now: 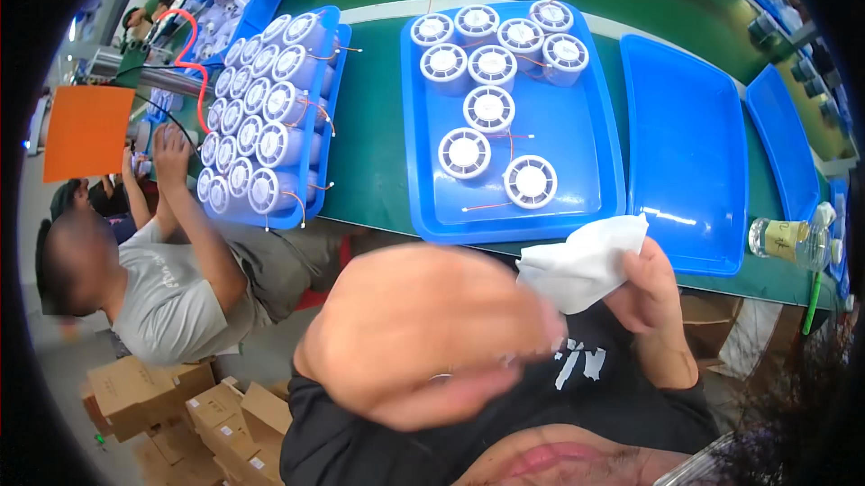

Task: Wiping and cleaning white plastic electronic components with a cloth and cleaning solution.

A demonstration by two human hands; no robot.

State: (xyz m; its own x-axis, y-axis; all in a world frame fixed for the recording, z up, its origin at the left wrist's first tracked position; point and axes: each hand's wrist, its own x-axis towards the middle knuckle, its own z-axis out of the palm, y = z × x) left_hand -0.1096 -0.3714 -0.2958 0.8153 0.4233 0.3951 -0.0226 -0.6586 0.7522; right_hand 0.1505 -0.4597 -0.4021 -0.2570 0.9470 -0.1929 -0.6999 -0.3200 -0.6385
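My left hand (pixel 423 333) is raised close to the camera and smeared by motion. Its fingers look bent, but what they hold, if anything, is hidden. Pinched in my right hand (pixel 653 283) is a white tissue or cloth (pixel 581 261), hanging over the front edge of the middle blue tray (pixel 428 232). Several white round units (pixel 530 181) with spoked, fan-like tops stand in that tray, some with thin red wires trailing out. Neither hand touches them.
A blue tray (pixel 338 126) packed with similar units stands at left, near a co-worker (pixel 180 279) with raised hands. To the right are another blue tray (pixel 689 153) and a clear bottle (pixel 793 243). Cardboard boxes (pixel 149 387) sit on the floor at lower left.
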